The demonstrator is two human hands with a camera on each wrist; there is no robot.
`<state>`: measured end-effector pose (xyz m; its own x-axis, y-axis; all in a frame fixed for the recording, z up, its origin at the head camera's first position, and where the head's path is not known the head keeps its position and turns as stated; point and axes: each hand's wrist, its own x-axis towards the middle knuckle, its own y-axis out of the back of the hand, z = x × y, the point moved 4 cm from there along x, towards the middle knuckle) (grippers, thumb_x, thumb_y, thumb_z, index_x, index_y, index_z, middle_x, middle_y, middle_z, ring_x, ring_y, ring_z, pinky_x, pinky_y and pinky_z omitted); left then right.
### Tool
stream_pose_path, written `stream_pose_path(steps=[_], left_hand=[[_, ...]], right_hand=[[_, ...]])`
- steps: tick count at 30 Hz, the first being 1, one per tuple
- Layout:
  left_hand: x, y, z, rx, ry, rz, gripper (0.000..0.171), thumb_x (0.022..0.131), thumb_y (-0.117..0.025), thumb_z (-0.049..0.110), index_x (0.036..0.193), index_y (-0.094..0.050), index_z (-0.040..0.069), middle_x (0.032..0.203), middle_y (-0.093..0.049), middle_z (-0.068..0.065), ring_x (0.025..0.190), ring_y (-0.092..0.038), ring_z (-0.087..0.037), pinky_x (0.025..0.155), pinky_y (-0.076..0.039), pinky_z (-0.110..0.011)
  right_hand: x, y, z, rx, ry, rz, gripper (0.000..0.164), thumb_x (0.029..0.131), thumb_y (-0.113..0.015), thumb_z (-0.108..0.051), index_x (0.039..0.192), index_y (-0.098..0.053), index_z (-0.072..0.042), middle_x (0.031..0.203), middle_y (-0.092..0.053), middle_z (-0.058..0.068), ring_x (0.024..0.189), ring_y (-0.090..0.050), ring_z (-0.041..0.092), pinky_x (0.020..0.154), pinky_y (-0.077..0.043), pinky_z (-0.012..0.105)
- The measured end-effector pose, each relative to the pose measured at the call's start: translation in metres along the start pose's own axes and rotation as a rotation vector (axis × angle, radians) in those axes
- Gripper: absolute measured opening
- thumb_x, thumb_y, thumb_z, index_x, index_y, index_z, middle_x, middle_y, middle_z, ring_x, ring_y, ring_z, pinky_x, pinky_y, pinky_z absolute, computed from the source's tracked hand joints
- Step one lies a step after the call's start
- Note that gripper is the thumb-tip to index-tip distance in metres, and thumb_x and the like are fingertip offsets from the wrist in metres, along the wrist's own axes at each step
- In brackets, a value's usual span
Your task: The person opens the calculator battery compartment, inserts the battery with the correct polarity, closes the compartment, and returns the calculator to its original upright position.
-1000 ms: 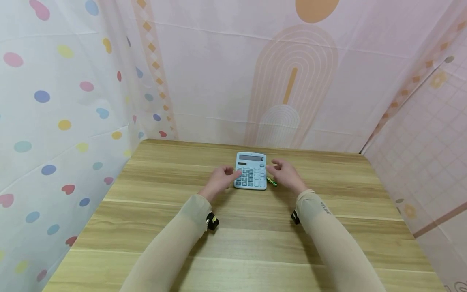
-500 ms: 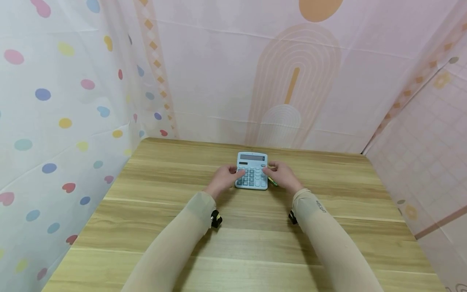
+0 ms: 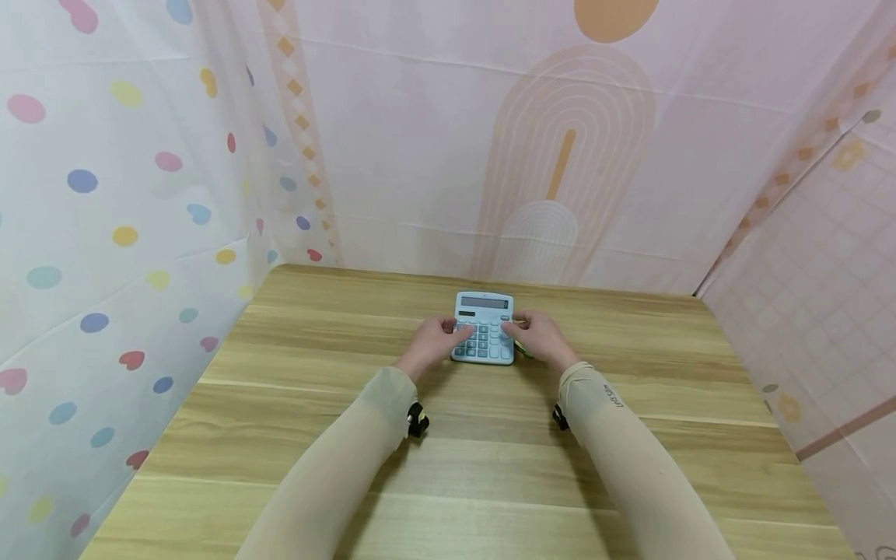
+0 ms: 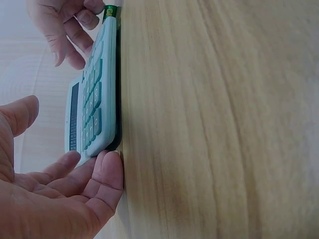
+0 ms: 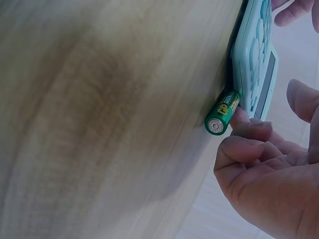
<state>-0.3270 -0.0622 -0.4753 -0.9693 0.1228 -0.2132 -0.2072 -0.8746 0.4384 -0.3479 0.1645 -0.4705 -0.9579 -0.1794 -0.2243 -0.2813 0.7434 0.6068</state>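
A light blue calculator [image 3: 488, 337] lies face up on the wooden table [image 3: 476, 467], near its back edge. At its left side is my left hand [image 3: 430, 344], fingertips [image 4: 110, 167] at the casing's edge. The thumb stands raised over the keys, apart from them in the left wrist view. On the other side, my right hand [image 3: 542, 338] has its fingers bent beside the casing, with one fingertip at the edge. Its thumb also hovers above the keys. A green battery [image 5: 223, 114] lies against the calculator's right side, partly hidden by my right hand in the head view.
Behind the table hangs a pale patterned curtain [image 3: 413, 155]. A dotted curtain [image 3: 140, 288] borders the left side, and another sheet [image 3: 833, 288] the right. Bare wood extends around both forearms.
Both hands have come inward to the calculator's sides, and their thumbs now stand over its keys. The calculator shows no clear movement on the table; the battery is more covered by the right hand.
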Motion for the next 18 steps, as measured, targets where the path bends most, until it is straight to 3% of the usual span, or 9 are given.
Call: stream_pose_path(steps=[18], left_hand=[[-0.0003,-0.0002,0.0047,-0.018,0.001,0.001,0.073,0.104,-0.068,0.047,0.156,-0.049,0.0,0.154,-0.058,-0.024,0.144,-0.056,-0.038,0.121,-0.046,-0.052]], right_hand=[[-0.0028,0.0014,-0.0032,-0.001,0.036,0.027,0.062,0.11,-0.058,-0.043,0.158,-0.049,-0.004,0.155,-0.057,0.024,0.146,-0.054,0.04,0.119,-0.047,0.055]])
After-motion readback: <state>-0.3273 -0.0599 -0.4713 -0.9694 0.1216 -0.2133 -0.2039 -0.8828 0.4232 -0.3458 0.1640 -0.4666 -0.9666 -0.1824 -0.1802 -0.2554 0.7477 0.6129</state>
